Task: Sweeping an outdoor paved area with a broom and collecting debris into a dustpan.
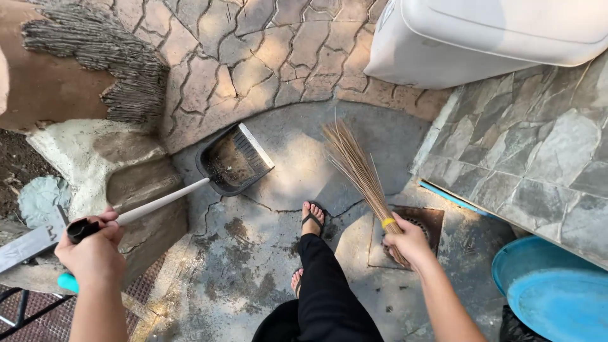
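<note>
Widest of all is the paved ground [266,57], stamped reddish stone at the far side and a grey cracked patch [253,253] in the middle where the person stands. Far right sits a big white bin [481,38], resting beside a raised ledge of grey flagstones [538,152] that runs down the right. Near right, a round blue tub [551,291] pokes in at the corner. On the left, a pale lumpy rock form [95,158] with a rough bark-like patch above it. Black trouser legs [326,285] and sandalled feet fill the near middle. Now the tools: the left hand [95,250] is wrapped tight around the end of a long white handle [164,201], which reaches far and right to a black dustpan [233,158] lying mouth-open on the grey patch. The right hand [408,240] is clenched on a bundle of thin brown broom sticks [358,164] just below its yellow band [387,222], bristles fanning to the far left, right of the dustpan and apart from it. Under that hand, a rusty square drain grate [424,221].
</note>
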